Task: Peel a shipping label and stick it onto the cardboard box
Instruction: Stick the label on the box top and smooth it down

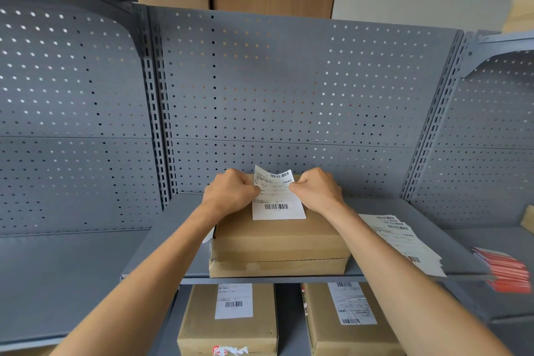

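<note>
The left hand (231, 191) pinches the left edge of the shipping label (276, 196), fingers closed on the paper. The label sits over the top of the cardboard box (277, 237), which rests on the grey shelf (161, 228). Its near end, the one with the barcode, appears to lie flat on the box, while its far end curls up off the cardboard. The right hand (318, 191) grips the label's right edge, likewise clamped on the paper.

Whether the backing is fully off is hard to tell from this angle. If some remains, that part will probably not stick. The raised far end could fold onto itself or trap a crease if both hands press down unevenly. A skewed pull from either side could set the label crooked. Right of the box, a loose stack of labels (404, 240) overhangs the shelf edge and could be knocked off by the forearm.
</note>
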Demonstrator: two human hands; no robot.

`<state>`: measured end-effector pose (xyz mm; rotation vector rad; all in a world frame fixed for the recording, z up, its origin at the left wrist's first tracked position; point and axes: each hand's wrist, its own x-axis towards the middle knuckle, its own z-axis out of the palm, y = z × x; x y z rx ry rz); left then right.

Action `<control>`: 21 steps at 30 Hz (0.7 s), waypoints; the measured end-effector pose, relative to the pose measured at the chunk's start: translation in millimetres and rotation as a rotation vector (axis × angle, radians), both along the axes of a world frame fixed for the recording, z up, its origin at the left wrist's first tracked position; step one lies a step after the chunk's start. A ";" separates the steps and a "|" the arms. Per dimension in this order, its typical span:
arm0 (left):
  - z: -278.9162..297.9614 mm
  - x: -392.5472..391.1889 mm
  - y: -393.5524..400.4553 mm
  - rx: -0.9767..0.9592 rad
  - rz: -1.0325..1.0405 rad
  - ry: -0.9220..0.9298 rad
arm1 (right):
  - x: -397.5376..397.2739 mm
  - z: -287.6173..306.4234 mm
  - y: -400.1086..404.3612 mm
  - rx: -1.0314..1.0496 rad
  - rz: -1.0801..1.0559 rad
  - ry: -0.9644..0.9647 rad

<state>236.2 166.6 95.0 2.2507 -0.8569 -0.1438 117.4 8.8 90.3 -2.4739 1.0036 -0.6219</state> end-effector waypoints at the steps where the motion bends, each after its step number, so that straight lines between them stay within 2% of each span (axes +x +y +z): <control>1: -0.2 -0.4 -0.1 0.011 0.003 -0.014 | 0.1 -0.5 0.2 -0.007 0.001 0.006; 10: -5.3 -3.4 -3.6 0.083 0.005 -0.148 | 3.6 -3.2 -0.1 -0.116 0.009 0.136; 21: -7.1 -5.0 -5.4 0.160 -0.007 -0.316 | 5.3 -4.7 -0.4 -0.155 0.031 0.185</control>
